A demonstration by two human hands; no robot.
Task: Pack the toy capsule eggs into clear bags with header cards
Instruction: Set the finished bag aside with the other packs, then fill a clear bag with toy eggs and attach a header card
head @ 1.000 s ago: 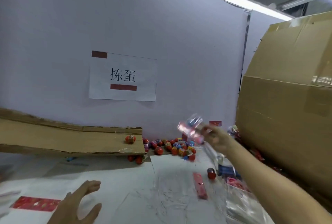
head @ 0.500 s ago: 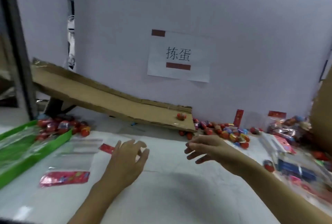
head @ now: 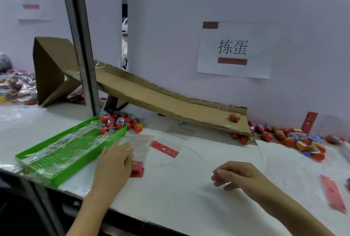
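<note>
Resting palm-down on a clear bag (head: 140, 143), left hand (head: 113, 161) open; right hand (head: 236, 175) loosely curled, empty.

The left hand (head: 113, 161) covers part of a red header card (head: 137, 168). At the far left a blurred heap (head: 17, 84) runs off the edge, its contents unreadable.

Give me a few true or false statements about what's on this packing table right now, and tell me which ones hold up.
1. The left hand rests on a clear bag beside the green tray. True.
2. The right hand holds a capsule egg. False: it is empty, fingers loosely curled.
3. A single egg sits at the low end of the cardboard ramp. True.
4. The green tray is packed full of eggs. False: eggs gather only at its far end.
</note>
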